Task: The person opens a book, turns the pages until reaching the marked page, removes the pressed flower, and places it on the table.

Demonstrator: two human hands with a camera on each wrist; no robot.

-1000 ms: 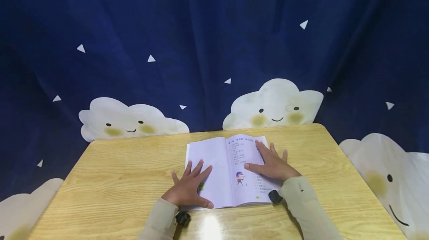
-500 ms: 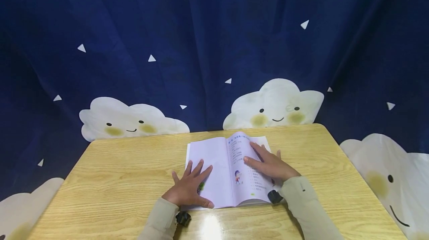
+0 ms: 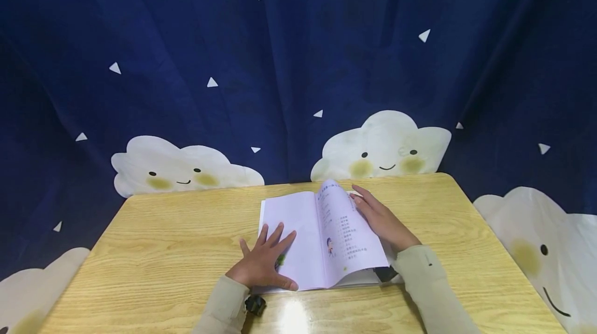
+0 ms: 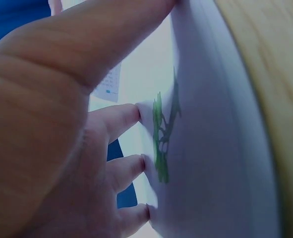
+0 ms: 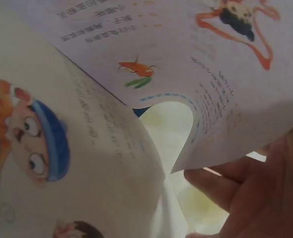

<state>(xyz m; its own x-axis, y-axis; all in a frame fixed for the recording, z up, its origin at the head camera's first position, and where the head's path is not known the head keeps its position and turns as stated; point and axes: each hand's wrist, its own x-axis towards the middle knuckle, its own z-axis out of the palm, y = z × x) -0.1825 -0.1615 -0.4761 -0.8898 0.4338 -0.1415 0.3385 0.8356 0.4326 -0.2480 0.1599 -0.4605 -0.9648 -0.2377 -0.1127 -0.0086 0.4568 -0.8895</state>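
An open book [image 3: 300, 220] lies on the wooden table. Its left page is mostly blank, with a small green drawing [image 4: 161, 144] by my left hand [image 3: 261, 264]. That hand lies spread on the left page, fingertips against the paper in the left wrist view. On the right side, a printed page [image 3: 350, 246] is raised and curves toward the spine. My right hand [image 3: 384, 222] is at its outer edge, fingers extended. The right wrist view has these fingers [image 5: 213, 186] against the underside of the raised page, over a page with a cartoon child in a blue cap [image 5: 49, 141].
The wooden table [image 3: 177, 241] extends around the book on both sides. Behind it hangs a dark blue curtain [image 3: 289, 64] with white triangles and smiling clouds [image 3: 382, 147]. Black wrist devices [image 3: 255, 304] sit at the sleeve cuffs.
The right page has risen from lying nearly flat and bends toward the spine. My right hand has gone from on top of that page to its outer edge and underside. The left hand stays put.
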